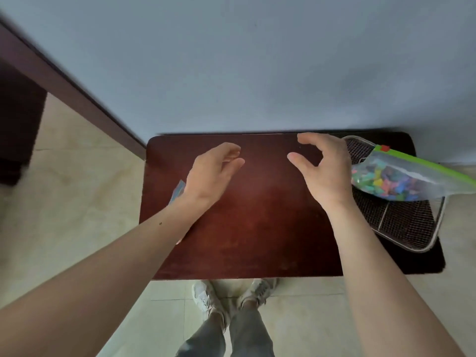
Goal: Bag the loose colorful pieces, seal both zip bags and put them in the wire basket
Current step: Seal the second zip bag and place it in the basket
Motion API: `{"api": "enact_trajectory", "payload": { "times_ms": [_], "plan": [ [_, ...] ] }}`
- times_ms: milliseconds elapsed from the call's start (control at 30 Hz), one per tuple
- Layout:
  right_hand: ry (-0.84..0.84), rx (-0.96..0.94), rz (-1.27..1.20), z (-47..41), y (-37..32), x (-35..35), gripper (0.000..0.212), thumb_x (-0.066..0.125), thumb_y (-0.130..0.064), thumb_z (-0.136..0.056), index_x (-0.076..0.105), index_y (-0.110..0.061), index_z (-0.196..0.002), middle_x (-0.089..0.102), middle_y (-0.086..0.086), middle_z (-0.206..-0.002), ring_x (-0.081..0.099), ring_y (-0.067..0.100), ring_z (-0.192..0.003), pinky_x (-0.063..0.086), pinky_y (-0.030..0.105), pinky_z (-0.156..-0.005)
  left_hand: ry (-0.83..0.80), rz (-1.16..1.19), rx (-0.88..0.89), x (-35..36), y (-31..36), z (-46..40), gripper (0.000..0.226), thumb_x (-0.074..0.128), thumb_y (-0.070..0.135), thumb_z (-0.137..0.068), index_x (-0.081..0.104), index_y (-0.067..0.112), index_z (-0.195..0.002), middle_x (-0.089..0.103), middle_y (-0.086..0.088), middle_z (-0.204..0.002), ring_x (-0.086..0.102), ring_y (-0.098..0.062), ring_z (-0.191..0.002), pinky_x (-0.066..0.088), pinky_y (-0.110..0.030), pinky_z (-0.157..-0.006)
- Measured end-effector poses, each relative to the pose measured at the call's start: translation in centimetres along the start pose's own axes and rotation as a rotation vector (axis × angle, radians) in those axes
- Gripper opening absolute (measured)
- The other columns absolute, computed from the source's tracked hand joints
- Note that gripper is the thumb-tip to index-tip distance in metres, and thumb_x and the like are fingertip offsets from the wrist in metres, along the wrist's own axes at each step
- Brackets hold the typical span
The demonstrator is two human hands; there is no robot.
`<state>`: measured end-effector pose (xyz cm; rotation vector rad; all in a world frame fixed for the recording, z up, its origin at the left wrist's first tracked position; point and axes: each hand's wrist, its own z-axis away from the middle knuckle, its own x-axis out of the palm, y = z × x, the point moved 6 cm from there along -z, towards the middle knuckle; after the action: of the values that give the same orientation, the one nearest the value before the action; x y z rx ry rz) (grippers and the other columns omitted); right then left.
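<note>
A clear zip bag [412, 176] with a green zip strip and a red slider, full of colorful pieces, lies across the wire basket [401, 222] at the right end of the dark wooden table [252, 228]. It overhangs the basket's right rim. My right hand [324, 168] hovers just left of the basket, fingers curled apart, holding nothing. My left hand [216, 171] hovers over the table's left part, fingers apart and empty. A bluish corner of something [177, 191] peeks out from under my left wrist at the table's left edge; the rest is hidden.
The table stands against a pale blue wall [257, 60]. A dark wooden frame [64, 81] runs diagonally at the left. Beige floor tiles surround the table, and my feet [231, 297] in light shoes stand at its near edge.
</note>
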<state>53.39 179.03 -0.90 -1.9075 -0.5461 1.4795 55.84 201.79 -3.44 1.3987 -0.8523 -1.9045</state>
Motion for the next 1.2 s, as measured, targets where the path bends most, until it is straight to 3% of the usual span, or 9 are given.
{"api": "enact_trajectory", "payload": {
  "times_ms": [100,167,233,333,433,533,733,933,1200],
  "plan": [
    [-0.104,0.000,-0.038,0.6,-2.2,4.1,0.034,0.077,-0.026,-0.078,0.070,-0.020,-0.111,0.067,-0.013,-0.109,0.054,0.010,-0.109,0.041,0.036,-0.102,0.058,-0.024,-0.028,-2.9,-3.0,1.4,0.030,0.064,0.032,-0.089,0.064,0.026,-0.118,0.069,0.010,-0.117,0.062,-0.007,-0.112,0.048,-0.033,-0.101],
    [-0.172,-0.013,-0.058,1.0,-3.6,6.8,0.036,0.078,-0.024,-0.078,0.070,-0.021,-0.112,0.069,-0.011,-0.112,0.050,0.002,-0.107,0.041,0.035,-0.103,0.103,-0.050,-0.035,-4.7,-4.6,2.3,0.033,0.065,0.030,-0.089,0.063,0.024,-0.121,0.066,0.008,-0.122,0.059,-0.006,-0.114,0.045,-0.017,-0.098],
    [-0.254,-0.031,-0.073,1.5,-5.2,9.4,0.037,0.078,-0.024,-0.078,0.070,-0.021,-0.114,0.069,-0.010,-0.114,0.054,0.006,-0.111,0.042,0.035,-0.104,0.152,-0.037,-0.051,-6.4,-6.1,3.2,0.037,0.067,0.027,-0.088,0.061,0.023,-0.124,0.063,0.007,-0.124,0.056,-0.005,-0.113,0.039,-0.006,-0.093],
    [-0.401,-0.067,-0.047,2.2,-7.1,12.8,0.039,0.076,-0.026,-0.081,0.067,-0.022,-0.119,0.069,-0.009,-0.118,0.055,0.012,-0.118,0.040,0.032,-0.106,0.177,-0.041,-0.093,-7.9,-8.0,4.4,0.048,0.073,0.028,-0.082,0.058,0.020,-0.127,0.062,0.001,-0.126,0.057,-0.011,-0.116,0.041,-0.021,-0.100],
    [-0.556,-0.094,-0.029,3.2,-8.5,16.2,0.044,0.074,-0.026,-0.082,0.063,-0.026,-0.125,0.067,-0.012,-0.120,0.052,0.011,-0.121,0.038,0.027,-0.103,0.153,-0.053,-0.163,-8.8,-10.2,5.7,0.065,0.081,0.028,-0.073,0.055,0.015,-0.131,0.061,-0.004,-0.129,0.056,-0.014,-0.119,0.038,-0.020,-0.099],
    [-0.692,-0.093,-0.023,4.1,-9.3,19.3,0.050,0.073,-0.025,-0.084,0.057,-0.029,-0.131,0.065,-0.014,-0.123,0.050,0.012,-0.124,0.038,0.032,-0.105,0.115,-0.055,-0.234,-9.1,-12.4,7.0,0.071,0.085,0.030,-0.068,0.055,0.016,-0.131,0.061,-0.003,-0.130,0.056,-0.013,-0.120,0.038,-0.019,-0.098],
    [-0.803,-0.099,0.027,4.8,-9.3,22.4,0.045,0.070,-0.024,-0.085,0.060,-0.031,-0.128,0.067,-0.014,-0.122,0.053,0.014,-0.119,0.037,0.036,-0.106,0.021,-0.085,-0.363,-9.2,-15.5,8.6,0.062,0.086,0.037,-0.064,0.064,0.020,-0.119,0.068,0.003,-0.123,0.062,-0.011,-0.114,0.047,-0.033,-0.103],
    [-0.786,-0.123,0.050,4.3,-9.2,23.0,0.011,0.070,-0.025,-0.084,0.073,-0.027,-0.095,0.073,-0.011,-0.101,0.064,0.015,-0.102,0.045,0.047,-0.099,-0.070,-0.090,-0.351,-8.9,-16.7,8.8,0.032,0.086,0.033,-0.064,0.076,0.018,-0.091,0.076,0.007,-0.102,0.069,-0.005,-0.094,0.055,-0.033,-0.092],
    [-0.789,-0.101,0.042,3.5,-7.8,21.5,0.007,0.066,-0.024,-0.087,0.073,-0.023,-0.088,0.072,-0.011,-0.087,0.065,0.008,-0.085,0.052,0.039,-0.083,-0.044,-0.072,-0.346,-9.0,-17.1,7.1,0.015,0.077,0.028,-0.076,0.077,0.018,-0.087,0.077,0.004,-0.091,0.070,-0.012,-0.089,0.056,-0.038,-0.086]
  ]
}}
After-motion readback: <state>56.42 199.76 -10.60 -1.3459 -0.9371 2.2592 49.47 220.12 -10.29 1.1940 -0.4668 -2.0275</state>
